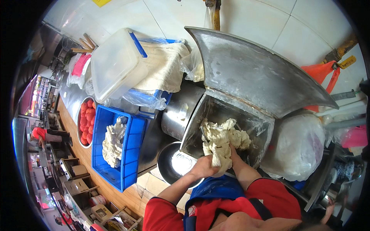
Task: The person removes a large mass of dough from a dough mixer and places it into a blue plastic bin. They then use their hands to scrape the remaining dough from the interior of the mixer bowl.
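Note:
A large lump of pale dough lies in the metal tub of a dough mixer, wrapped around its metal agitator bars. My left hand grips the near end of the dough at the tub's front edge. Close beside it, my right hand is against the dough's right side, its fingers mostly hidden, so its hold cannot be told. The mixer's metal lid stands raised behind the tub. More dough rests in a blue plastic crate on the left.
A round metal bowl is below the tub's left corner. Tomatoes fill a basin beyond the crate. A translucent plastic bin and a cloth are at the back left. A large plastic bag sits right of the mixer. A person stands far left.

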The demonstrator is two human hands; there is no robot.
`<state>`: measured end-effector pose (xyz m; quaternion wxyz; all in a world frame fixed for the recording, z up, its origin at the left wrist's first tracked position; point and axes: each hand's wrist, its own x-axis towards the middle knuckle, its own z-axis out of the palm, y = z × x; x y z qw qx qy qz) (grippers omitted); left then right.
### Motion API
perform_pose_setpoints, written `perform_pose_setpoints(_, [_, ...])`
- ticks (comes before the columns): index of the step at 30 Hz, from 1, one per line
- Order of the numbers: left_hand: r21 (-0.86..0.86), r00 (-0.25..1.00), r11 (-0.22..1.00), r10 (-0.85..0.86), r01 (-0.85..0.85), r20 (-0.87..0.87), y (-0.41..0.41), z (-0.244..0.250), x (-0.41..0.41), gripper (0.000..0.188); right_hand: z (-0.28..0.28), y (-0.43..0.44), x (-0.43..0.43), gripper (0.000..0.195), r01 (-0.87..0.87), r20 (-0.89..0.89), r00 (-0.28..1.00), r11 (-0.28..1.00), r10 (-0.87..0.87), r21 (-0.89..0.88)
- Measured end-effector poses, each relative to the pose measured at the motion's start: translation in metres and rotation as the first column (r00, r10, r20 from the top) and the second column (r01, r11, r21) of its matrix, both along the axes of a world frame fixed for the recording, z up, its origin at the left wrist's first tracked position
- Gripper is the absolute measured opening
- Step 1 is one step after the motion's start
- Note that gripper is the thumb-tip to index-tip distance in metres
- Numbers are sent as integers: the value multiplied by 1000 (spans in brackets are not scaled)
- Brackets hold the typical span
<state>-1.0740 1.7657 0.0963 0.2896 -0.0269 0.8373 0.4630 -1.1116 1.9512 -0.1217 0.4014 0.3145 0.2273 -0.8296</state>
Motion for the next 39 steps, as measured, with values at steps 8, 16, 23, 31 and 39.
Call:
perform_pose_setpoints(8, [579, 998, 815, 36, 2, -54, 38, 35, -16, 43, 41, 15, 21, 56, 67, 48, 997, 996, -65, -58])
perform_pose_setpoints(16, [767, 752, 34, 225, -641, 619, -9, -4, 12, 51, 161, 44, 1, 54, 89, -263, 963, 988, -53, 128])
perform_pose_setpoints(23, [880, 745, 3, 534, -475, 400, -49, 59, 51, 56, 332, -30, -18, 53, 256, -778, 623, 961, -84, 101])
perform_pose_setpoints(31, [523, 221, 596, 761, -609, -610, -224, 221, 144, 37, 395, -273, 6, 40, 57, -930, 341, 991, -135, -123])
perform_pose_setpoints(39, [-684, 887, 573, 377, -451, -269, -397, 47, 231, 59, 322, -333, 29, 35, 341, -568, -515, 762, 642, 551])
